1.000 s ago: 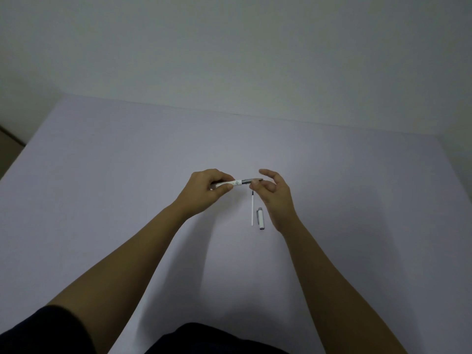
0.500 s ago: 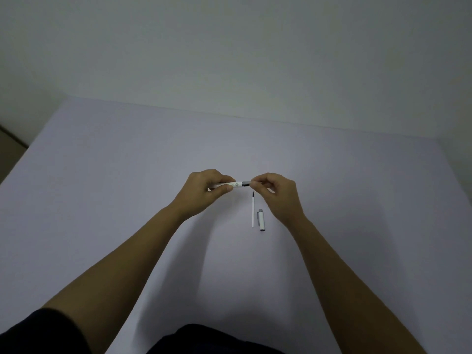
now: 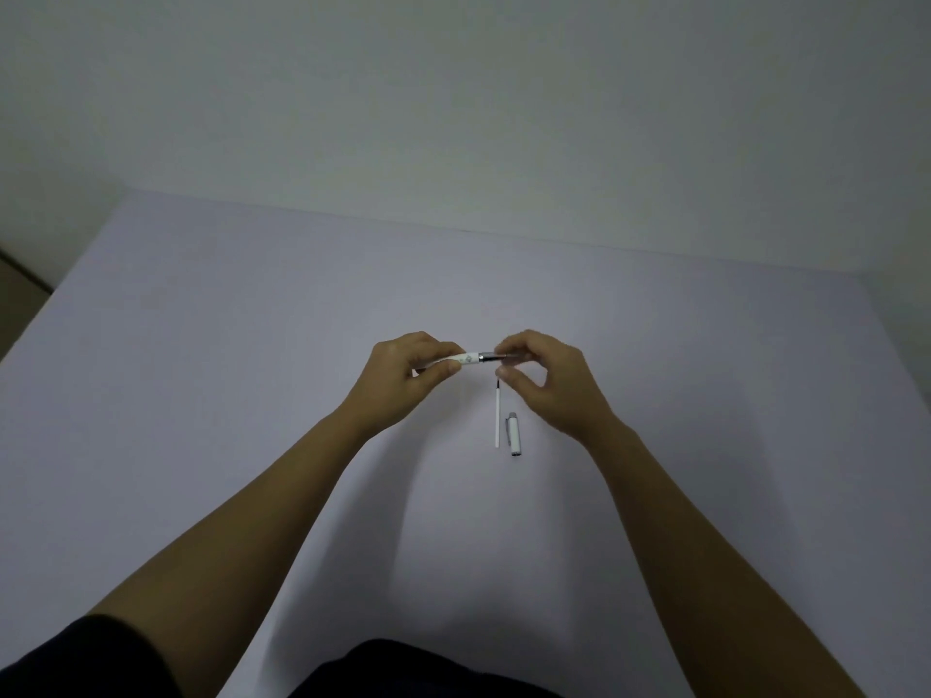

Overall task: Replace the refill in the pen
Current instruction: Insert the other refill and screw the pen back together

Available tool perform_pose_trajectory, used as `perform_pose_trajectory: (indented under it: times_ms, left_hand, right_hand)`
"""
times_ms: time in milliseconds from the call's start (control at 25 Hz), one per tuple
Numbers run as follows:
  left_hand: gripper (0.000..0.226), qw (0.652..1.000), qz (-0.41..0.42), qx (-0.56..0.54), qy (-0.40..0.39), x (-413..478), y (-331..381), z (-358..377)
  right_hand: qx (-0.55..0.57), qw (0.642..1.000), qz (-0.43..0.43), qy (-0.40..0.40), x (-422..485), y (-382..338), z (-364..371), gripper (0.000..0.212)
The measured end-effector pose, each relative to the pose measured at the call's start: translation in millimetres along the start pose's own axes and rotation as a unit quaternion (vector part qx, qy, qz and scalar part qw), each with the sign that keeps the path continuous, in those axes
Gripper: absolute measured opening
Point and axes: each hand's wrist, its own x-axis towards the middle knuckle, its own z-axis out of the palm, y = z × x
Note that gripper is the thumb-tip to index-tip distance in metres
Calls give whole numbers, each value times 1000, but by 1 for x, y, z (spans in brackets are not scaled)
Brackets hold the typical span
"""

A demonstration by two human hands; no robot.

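Observation:
A white pen [image 3: 471,358] with a dark metal front section is held level above the table, between both hands. My left hand [image 3: 405,377] grips its white barrel. My right hand [image 3: 546,377] pinches the dark front end with fingertips and thumb. Below them a thin white refill [image 3: 497,418] with a dark tip lies on the table, pointing away from me. The white pen cap [image 3: 513,434] with a grey clip lies just right of the refill.
The table [image 3: 252,370] is a plain pale lilac surface reaching to a light wall at the back. Its left edge drops off at the far left. My dark clothing shows at the bottom of the view.
My right hand went from open fingers beside the pen's dark end to closing its fingertips on it. The left hand, refill and cap have stayed put.

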Motion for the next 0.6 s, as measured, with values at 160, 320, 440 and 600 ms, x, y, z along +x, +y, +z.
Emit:
perform_pose_trajectory:
  times_ms: [160,320,440,600]
  left_hand:
    - [17,1000,2,-10,0,0,3,0]
    - [17,1000,-1,-9,7,0,4,0]
    - [17,1000,4,-9,2,0,6,-1]
    - [18,1000,9,-2,2,1,7,-1]
  right_hand:
    - [-13,1000,9,-4,3,1,-5,8]
    - [-46,998,-40,20,4,-1,-3,21]
    - [-56,998,-32,29,5,-1,-2,13]
    - [-62,996,-60,33,3,-2,-3,18]
